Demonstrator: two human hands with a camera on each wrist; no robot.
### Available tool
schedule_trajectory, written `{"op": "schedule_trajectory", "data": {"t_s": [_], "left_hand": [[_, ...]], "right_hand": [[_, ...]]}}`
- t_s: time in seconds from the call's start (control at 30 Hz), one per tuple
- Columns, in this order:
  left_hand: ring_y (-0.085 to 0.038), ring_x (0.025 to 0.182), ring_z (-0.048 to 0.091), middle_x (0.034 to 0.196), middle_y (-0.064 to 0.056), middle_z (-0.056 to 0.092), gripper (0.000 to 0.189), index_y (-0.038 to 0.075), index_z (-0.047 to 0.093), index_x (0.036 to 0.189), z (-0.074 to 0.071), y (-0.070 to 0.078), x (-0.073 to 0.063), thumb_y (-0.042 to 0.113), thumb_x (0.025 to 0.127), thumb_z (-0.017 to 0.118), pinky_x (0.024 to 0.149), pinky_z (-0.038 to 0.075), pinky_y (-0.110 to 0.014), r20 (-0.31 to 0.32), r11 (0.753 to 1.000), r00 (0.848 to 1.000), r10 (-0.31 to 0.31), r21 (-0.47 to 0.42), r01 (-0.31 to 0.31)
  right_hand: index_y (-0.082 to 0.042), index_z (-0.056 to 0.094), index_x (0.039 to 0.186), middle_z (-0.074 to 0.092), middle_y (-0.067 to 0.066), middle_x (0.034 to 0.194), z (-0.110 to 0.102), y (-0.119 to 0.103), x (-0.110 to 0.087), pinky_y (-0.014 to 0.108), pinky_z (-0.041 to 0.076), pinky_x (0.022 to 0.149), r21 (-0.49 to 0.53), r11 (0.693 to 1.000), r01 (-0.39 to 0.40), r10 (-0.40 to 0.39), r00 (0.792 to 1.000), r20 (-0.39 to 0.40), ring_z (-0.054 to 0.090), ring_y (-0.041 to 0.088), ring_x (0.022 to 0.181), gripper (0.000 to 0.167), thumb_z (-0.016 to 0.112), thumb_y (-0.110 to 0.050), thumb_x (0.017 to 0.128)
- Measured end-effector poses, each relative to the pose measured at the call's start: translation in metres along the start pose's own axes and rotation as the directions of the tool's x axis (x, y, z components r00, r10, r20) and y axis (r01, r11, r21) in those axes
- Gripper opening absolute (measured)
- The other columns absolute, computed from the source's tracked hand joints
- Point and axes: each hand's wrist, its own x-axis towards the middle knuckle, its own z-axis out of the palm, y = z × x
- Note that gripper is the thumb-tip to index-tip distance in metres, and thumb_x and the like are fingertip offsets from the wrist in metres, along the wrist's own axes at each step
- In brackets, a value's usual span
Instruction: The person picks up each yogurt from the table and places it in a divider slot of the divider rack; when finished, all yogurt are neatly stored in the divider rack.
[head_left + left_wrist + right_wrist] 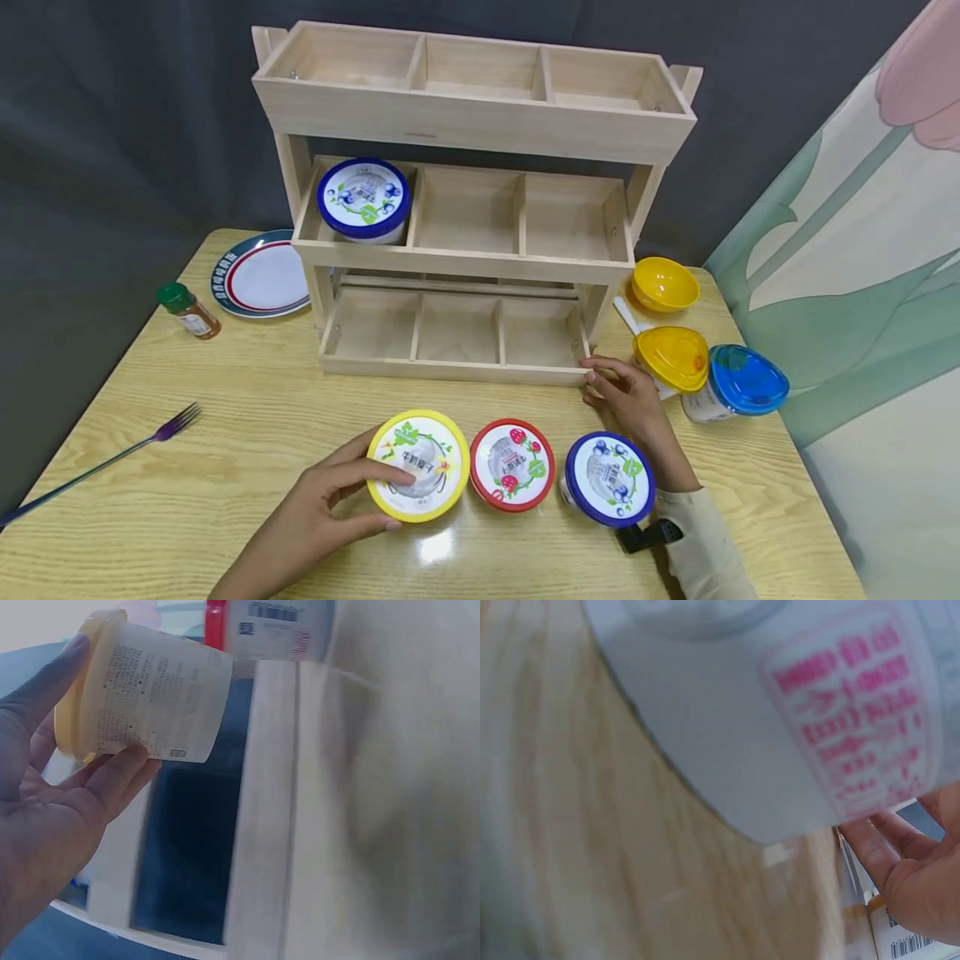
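Head camera faces forward and down from before the rack (465,261); left-wrist view, closer in, shares the yellow tub (161,697) with it; right-wrist view, nearest, fronts a tub wall (705,735).

Your left hand (315,510) has an unblocked path forward to the wooden rack (457,372) — the red-lidded tub (513,465) blocks its right.

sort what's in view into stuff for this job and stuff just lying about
Likely part of the job:
three-tier wooden rack
held yellow-lidded tub
red-lidded strawberry tub
front blueberry tub
shelved blueberry tub

Seemingly just lying about:
fork
green-capped spice jar
rimmed plate
yellow bowl
yellow-lidded container
translucent blue-lidded container
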Motion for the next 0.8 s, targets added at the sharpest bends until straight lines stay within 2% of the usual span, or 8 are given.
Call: {"op": "schedule_trajectory", "data": {"t_s": [0.03,0.1,0.17,0.27,0.37,0.6,0.8], "left_hand": [[-0.037,0.152,0.044,0.165,-0.013,0.049,0.036,0.031,0.082,0.123,-0.001,0.004,0.002,0.023,0.088,0.090,0.114,0.039,-0.017,-0.002,0.999,1.000,0.029,0.028,-0.029],[-0.030,0.150,0.048,0.165,-0.010,0.049,0.037,0.032,0.081,0.123,-0.003,0.012,0.005,0.024,0.088,0.090,0.114,0.040,-0.018,-0.006,0.994,0.997,0.077,0.073,-0.076],[-0.028,0.148,0.050,0.165,-0.009,0.050,0.036,0.033,0.081,0.122,-0.004,0.018,0.009,0.027,0.088,0.090,0.113,0.043,-0.020,-0.001,0.989,0.995,0.102,0.108,-0.101],[-0.033,0.147,0.051,0.166,-0.006,0.049,0.034,0.039,0.081,0.121,-0.007,0.028,0.015,0.033,0.089,0.090,0.110,0.047,-0.023,0.015,0.988,0.997,0.076,0.136,-0.078],[-0.036,0.146,0.052,0.166,-0.006,0.049,0.033,0.041,0.080,0.120,-0.009,0.036,0.020,0.035,0.089,0.089,0.111,0.050,-0.027,0.033,0.983,0.996,0.079,0.161,-0.083],[-0.033,0.147,0.052,0.168,-0.003,0.046,0.034,0.042,0.081,0.119,-0.017,0.051,0.035,0.029,0.089,0.090,0.109,0.051,-0.028,0.036,0.968,0.991,0.125,0.213,-0.130],[-0.035,0.148,0.052,0.168,-0.003,0.047,0.040,0.036,0.082,0.119,-0.027,0.062,0.049,0.018,0.086,0.093,0.109,0.052,-0.029,0.013,0.944,0.977,0.213,0.255,-0.209]], "right_hand": [[0.018,0.059,0.138,0.061,0.014,0.142,0.000,0.000,0.000,0.028,0.064,0.085,0.000,1.000,0.003,-0.003,1.000,-0.002,0.070,0.006,0.104,0.032,0.057,-0.001,0.112],[0.017,0.060,0.138,0.062,0.009,0.140,0.000,-0.001,0.001,0.028,0.064,0.085,0.004,1.000,0.002,-0.002,1.000,-0.006,0.070,0.007,0.104,0.032,0.057,-0.001,0.112],[0.017,0.060,0.139,0.060,0.013,0.143,0.000,-0.001,0.000,0.028,0.064,0.085,0.007,1.000,-0.006,0.006,1.000,-0.006,0.070,0.006,0.104,0.033,0.057,-0.002,0.112],[0.016,0.059,0.140,0.053,0.023,0.150,-0.001,-0.002,-0.001,0.028,0.063,0.086,0.003,1.000,-0.020,0.020,1.000,0.000,0.069,0.005,0.104,0.033,0.056,-0.002,0.113],[0.016,0.059,0.140,0.050,0.027,0.153,-0.001,-0.001,-0.003,0.027,0.063,0.087,-0.004,1.000,-0.026,0.026,1.000,0.003,0.068,0.004,0.104,0.033,0.056,-0.001,0.113],[0.017,0.059,0.139,0.052,0.025,0.149,-0.002,0.000,-0.003,0.027,0.062,0.089,-0.014,1.000,-0.004,0.004,1.000,-0.006,0.068,0.001,0.107,0.032,0.056,-0.002,0.113],[0.017,0.060,0.138,0.056,0.018,0.145,0.001,0.002,-0.001,0.028,0.062,0.090,-0.009,1.000,0.003,-0.003,1.000,-0.005,0.069,0.002,0.108,0.032,0.056,-0.001,0.112]]}}
